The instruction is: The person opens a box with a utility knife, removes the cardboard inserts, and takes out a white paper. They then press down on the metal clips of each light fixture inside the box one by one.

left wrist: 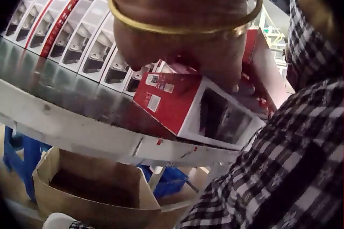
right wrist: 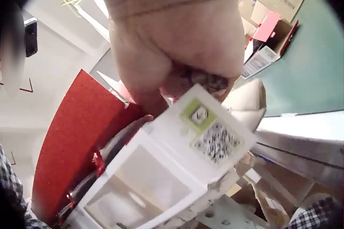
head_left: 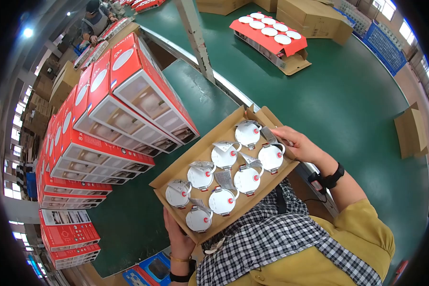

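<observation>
An open cardboard box point(head_left: 233, 174), brown inside, is held tilted in front of the checked apron. Several round white downlights point(head_left: 222, 201) sit in it in two rows, with white cables, red centres and grey paper tags. My right hand point(head_left: 298, 143) grips the box's right end, next to an end flap. At the lower left corner my left hand point(head_left: 178, 238) holds the box, its fingers partly hidden beneath. The wrist views show the box's red and white printed outside point(left wrist: 169, 100), with windows, and a white flap point(right wrist: 212, 132) bearing a QR code.
Stacked red and white boxes point(head_left: 128, 109) line the left of the green table point(head_left: 348, 90). Across a metal post point(head_left: 195, 38) lies another red box point(head_left: 271, 40) with white discs on top. Brown cartons point(head_left: 314, 19) stand at the back; another person point(head_left: 95, 21) works far left.
</observation>
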The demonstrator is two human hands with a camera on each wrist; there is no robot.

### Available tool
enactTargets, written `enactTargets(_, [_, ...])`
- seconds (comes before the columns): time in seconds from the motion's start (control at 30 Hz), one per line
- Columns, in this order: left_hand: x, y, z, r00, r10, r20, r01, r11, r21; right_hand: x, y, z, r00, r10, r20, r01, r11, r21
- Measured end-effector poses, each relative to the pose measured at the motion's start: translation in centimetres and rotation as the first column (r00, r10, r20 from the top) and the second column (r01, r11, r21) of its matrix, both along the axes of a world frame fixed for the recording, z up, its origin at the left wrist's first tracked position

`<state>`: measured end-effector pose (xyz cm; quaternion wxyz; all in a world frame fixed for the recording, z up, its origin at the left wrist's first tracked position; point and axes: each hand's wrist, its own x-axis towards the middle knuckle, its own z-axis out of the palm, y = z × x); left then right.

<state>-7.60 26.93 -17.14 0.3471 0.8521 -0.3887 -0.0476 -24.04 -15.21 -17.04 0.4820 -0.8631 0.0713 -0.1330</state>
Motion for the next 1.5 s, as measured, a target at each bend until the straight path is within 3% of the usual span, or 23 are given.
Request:
enactTargets(0.1, [0.4,1.1,-0.2,0.991,0.006,0.13,-0.014,0.998,0.064,-0.5,0.5,2.1,0.998,0.022,-0.055,-0.018,0.996,0.084])
enactTargets(0.13, [0.3,1.0,-0.1,0.997,0.055,0.058,-0.052,0.997,-0.058,-0.4,1.5,3.2,1.0,0.018,0.013,-0.02,0.993,0.113])
enactTargets(0.17, [0.2,0.9,0.0,0.997,0.057,0.058,-0.054,0.997,-0.057,-0.3,1.8,3.2,1.0,0.02,0.014,-0.022,0.993,0.114])
enactTargets(0.3, [0.3,-0.2,-1.1,0.971,0.221,0.087,-0.205,0.965,-0.163,-0.1,2.2,1.6,0.992,-0.051,0.119,0.064,0.992,-0.107])
enactTargets(0.37, [1.1,-0.3,-2.0,0.93,0.232,0.285,-0.166,0.957,-0.237,0.0,2.3,1.4,0.971,-0.081,0.223,0.124,0.975,-0.185])
enactTargets(0.43, [2.0,0.1,-1.7,0.944,0.233,0.232,-0.194,0.964,-0.18,0.3,2.9,2.7,0.966,-0.153,0.211,0.179,0.978,-0.111])
enactTargets(0.47, [2.3,-0.5,-0.1,0.904,0.217,0.367,-0.124,0.957,-0.261,0.5,3.2,3.7,0.956,-0.221,0.194,0.232,0.972,-0.038])
enactTargets(0.5, [2.7,0.1,-2.4,0.933,0.254,-0.253,-0.357,0.722,-0.592,0.9,3.2,4.6,0.956,-0.221,0.194,0.233,0.972,-0.04])
enactTargets(0.57, [2.8,-1.6,4.2,0.929,0.324,0.18,-0.211,0.862,-0.46,1.8,2.7,6.5,0.959,-0.257,0.12,0.249,0.965,0.083])
enactTargets(0.63, [3.4,-1.9,8.1,0.952,0.304,-0.031,-0.292,0.878,-0.38,3.0,2.5,8.8,0.96,-0.272,0.071,0.265,0.959,0.097])
enactTargets(0.7, [4.8,-1.6,9.5,0.956,0.228,-0.187,-0.272,0.925,-0.266,4.5,3.2,10.4,0.916,-0.342,-0.21,0.381,0.905,0.189])
enactTargets(0.73, [5.4,-1.8,9.1,0.929,0.238,-0.282,-0.311,0.916,-0.252,4.9,2.5,9.3,0.917,-0.34,-0.207,0.379,0.906,0.189])
enactTargets(0.77, [6.0,-2.3,7.8,0.921,0.246,-0.303,-0.329,0.907,-0.264,5.6,1.5,7.1,0.918,-0.296,-0.266,0.342,0.928,0.148])
enactTargets(0.83, [6.9,-2.6,5.2,0.945,0.229,-0.231,-0.261,0.958,-0.116,6.3,1.0,5.0,0.869,-0.268,-0.415,0.279,0.96,-0.036])
enactTargets(0.87, [6.8,-2.6,3.9,0.954,0.26,-0.146,-0.261,0.965,0.017,6.3,1.1,4.5,0.853,-0.276,-0.443,0.293,0.956,-0.033])
enactTargets(0.93, [6.8,-2.1,2.2,0.93,0.256,-0.265,-0.275,0.961,-0.036,6.2,1.3,4.0,0.837,-0.28,-0.47,0.298,0.954,-0.036])
enactTargets(1.1, [4.8,-0.9,2.1,0.905,0.302,-0.301,-0.357,0.923,-0.146,3.4,0.2,-0.2,0.927,-0.302,-0.221,0.344,0.92,0.186])
enactTargets(1.13, [3.6,-1.1,2.5,0.74,0.172,-0.651,-0.432,0.862,-0.264,2.8,1.0,3.0,0.918,-0.085,-0.387,0.251,0.881,0.4])
enactTargets(1.17, [2.9,-1.4,2.8,0.475,-0.052,-0.878,-0.526,0.783,-0.331,1.8,1.3,4.4,0.852,0.059,-0.52,0.31,0.744,0.592])
enactTargets(1.23, [2.4,-1.3,2.4,0.727,0.079,-0.682,-0.269,0.946,-0.178,0.6,1.2,0.7,0.892,0.066,-0.446,0.3,0.651,0.697])
enactTargets(1.33, [2.2,-4.5,1.3,0.622,-0.037,-0.782,-0.212,0.954,-0.214,-3.1,-0.1,0.7,0.921,-0.104,-0.376,0.339,0.69,0.64])
enactTargets(1.43, [0.6,-9.2,3.5,0.396,-0.195,-0.897,-0.229,0.925,-0.303,-8.9,-1.2,1.4,0.906,-0.332,-0.262,0.409,0.535,0.739])
enactTargets(1.5, [1.4,-11.4,3.0,0.627,-0.205,-0.751,-0.003,0.964,-0.265,-13.9,-2.6,0.0,0.813,-0.516,-0.268,0.523,0.446,0.726])
